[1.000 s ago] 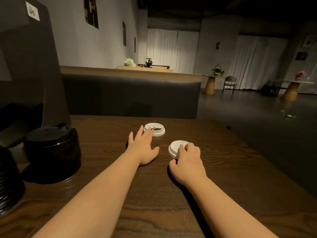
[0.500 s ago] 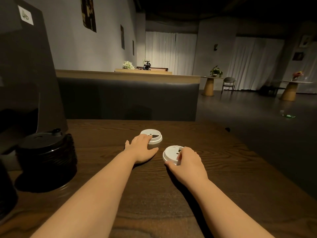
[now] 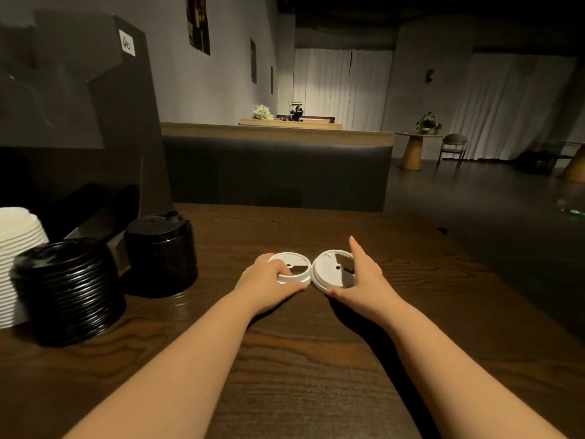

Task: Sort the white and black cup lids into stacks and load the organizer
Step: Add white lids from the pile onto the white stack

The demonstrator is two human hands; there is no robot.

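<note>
On table (image 3: 285, 359), hands grip lids (tilted).

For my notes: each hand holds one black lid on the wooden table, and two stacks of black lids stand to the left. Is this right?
Not quite. The head view shows that the lid in the left hand and the lid in the right hand are white: left lid, right lid. They sit on the wooden table, and two black stacks do stand to the left.

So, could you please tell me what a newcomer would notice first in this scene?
Probably the two white lids mid-table: the left hand grips the left white lid, and the right hand holds the right white lid tilted up beside it. Next, two black lid stacks stand at the table's left.
</note>
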